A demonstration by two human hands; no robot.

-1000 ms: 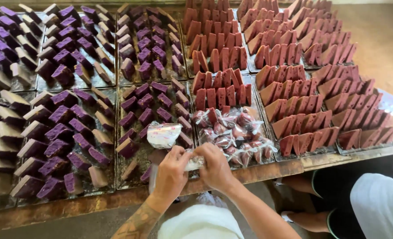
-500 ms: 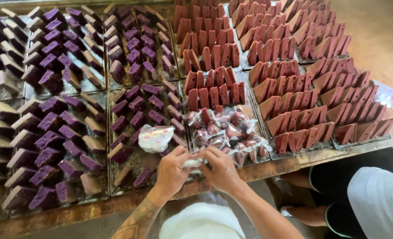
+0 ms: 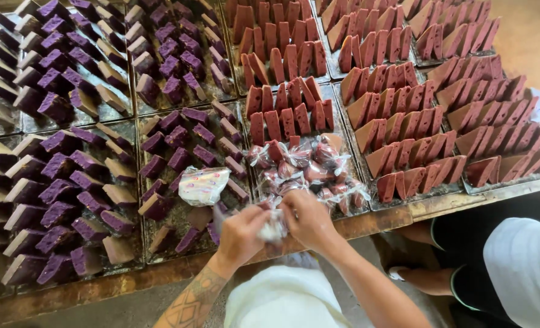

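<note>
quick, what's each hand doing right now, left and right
Left hand: closed on a clear wrapper with a piece inside.
Right hand: closed on the same wrapper, from the other side.

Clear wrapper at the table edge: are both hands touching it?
Touching. Head view shows left hand and right hand pinching the wrapper between them.

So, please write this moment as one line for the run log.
left hand + right hand: twisting clear wrapper | wrapped red pieces: piled behind | purple pieces: left trays
</note>
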